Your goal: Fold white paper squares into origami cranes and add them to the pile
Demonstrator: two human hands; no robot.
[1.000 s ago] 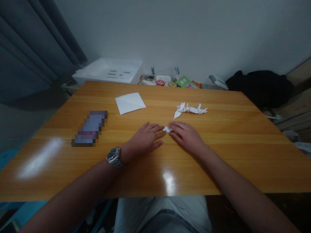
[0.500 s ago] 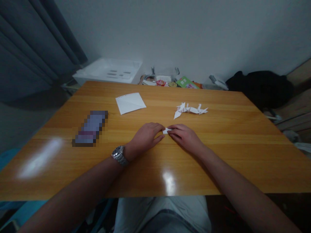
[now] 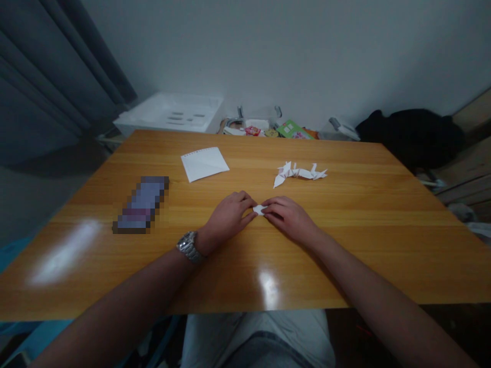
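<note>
A small folded white paper piece (image 3: pixel 259 209) lies on the wooden table (image 3: pixel 345 240) between my two hands. My left hand (image 3: pixel 228 220), with a metal watch (image 3: pixel 187 246) on its wrist, has its fingers curled and pinches the paper's left side. From the right, my right hand (image 3: pixel 288 219) pinches the other side with its fingertips. Most of the paper is hidden by my fingers.
Finished white folded paper figures (image 3: pixel 299 174) lie behind my right hand. A flat white sheet (image 3: pixel 204 163) and a blurred-out dark object (image 3: pixel 141 203) rest at the left. Beyond the far edge sit a white plastic lid (image 3: pixel 169 112), clutter (image 3: pixel 268 130) and a black bag (image 3: pixel 410 135).
My left fingers went from flat on the table to curled in a pinch. Both hands closed in on the small paper, which shifted slightly left and toward me.
</note>
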